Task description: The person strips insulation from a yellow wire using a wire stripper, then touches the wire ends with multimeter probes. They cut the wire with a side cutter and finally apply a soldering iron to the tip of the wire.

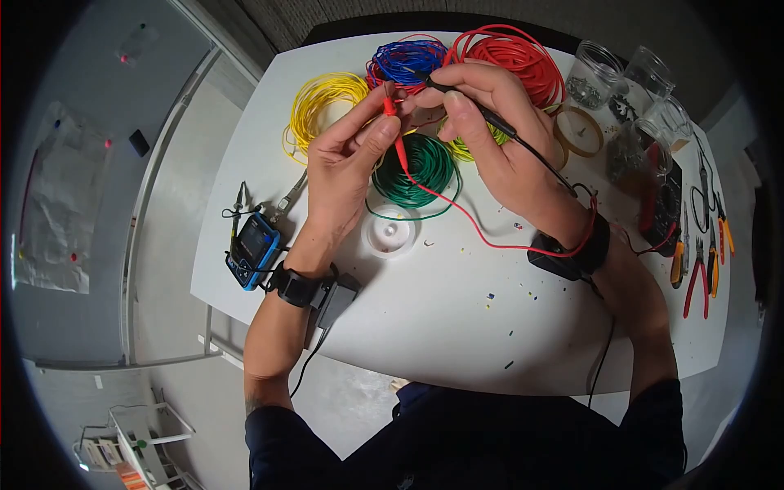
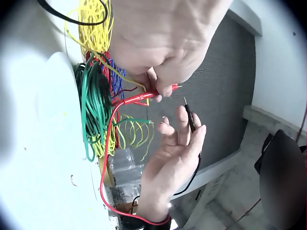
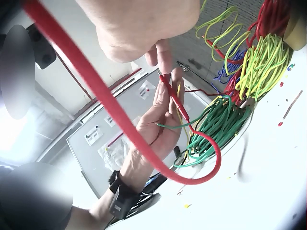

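Observation:
My left hand [image 1: 339,175] pinches a red test probe [image 1: 400,153] between thumb and fingers, over the coils of wire. Its red lead loops down and across to my right wrist. A yellow wire [image 2: 114,71] rises to the left fingertips in the left wrist view. Facing it, my right hand [image 1: 523,151] holds a black test probe [image 1: 500,122] like a pen. In the left wrist view the black probe's metal tip points up near the red probe's tip, with a gap between them. A green coil [image 1: 418,175] lies beneath the hands, one loose end [image 2: 144,121] sticking out.
Yellow [image 1: 314,106], blue [image 1: 408,64] and red [image 1: 535,69] wire coils lie along the back. A white spool [image 1: 388,245] sits mid-table. Left is a blue-cased device [image 1: 255,249]. Clear jars [image 1: 592,69], a multimeter [image 1: 665,200] and pliers [image 1: 696,282] stand or lie right.

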A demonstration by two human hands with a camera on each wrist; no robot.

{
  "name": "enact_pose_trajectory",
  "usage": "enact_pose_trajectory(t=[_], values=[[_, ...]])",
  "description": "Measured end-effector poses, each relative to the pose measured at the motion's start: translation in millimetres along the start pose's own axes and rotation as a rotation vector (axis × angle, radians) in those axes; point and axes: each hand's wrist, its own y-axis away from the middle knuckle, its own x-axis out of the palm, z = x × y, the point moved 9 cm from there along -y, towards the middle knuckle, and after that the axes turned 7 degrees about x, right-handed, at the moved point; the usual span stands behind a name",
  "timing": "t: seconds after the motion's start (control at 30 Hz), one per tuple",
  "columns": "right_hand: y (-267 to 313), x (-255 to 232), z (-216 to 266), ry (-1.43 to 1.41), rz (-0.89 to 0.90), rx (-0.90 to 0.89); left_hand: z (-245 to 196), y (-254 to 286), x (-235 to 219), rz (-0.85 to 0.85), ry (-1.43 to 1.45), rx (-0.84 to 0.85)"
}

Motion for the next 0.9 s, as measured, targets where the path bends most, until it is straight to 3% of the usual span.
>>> enact_pose_trajectory(t=[0.23, 0.6, 0.67, 0.9], values=[[0, 0, 2, -0.006, 0.001, -0.045, 2, 0, -5, -0.067, 0.025, -0.001], [1, 2, -2, 0.004, 0.021, -0.044, -2, 0, -2, -0.030, 0.014, 0.008], [1, 0, 10, 0.109, -0.005, -0.186, -2, 0, -2, -0.016, 0.029, 0.011], [2, 1, 8, 0.111, -0.011, -0.216, 0, 2, -5, -0.027, -0.020, -0.016]])
